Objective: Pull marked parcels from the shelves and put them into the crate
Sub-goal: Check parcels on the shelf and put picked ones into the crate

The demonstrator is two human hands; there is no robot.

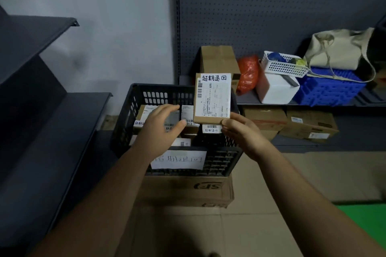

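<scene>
While the right hand (240,133) pinches a flat, brown, white-labelled parcel (213,98), the left hand (160,127) hovers uncurled.

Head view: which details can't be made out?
Head view: paper sign on the crate: left forearm covers its left end, writing blurred.
Head view: parcels in the crate: left hand and the held parcel hide some; count unclear.
Head view: held parcel's fine print: too small.
Head view: white basket's contents: mostly behind its wall.

R hand (240,131) pinches marked parcel (213,98) over crate (133,115); L hand (161,125) open.
</scene>
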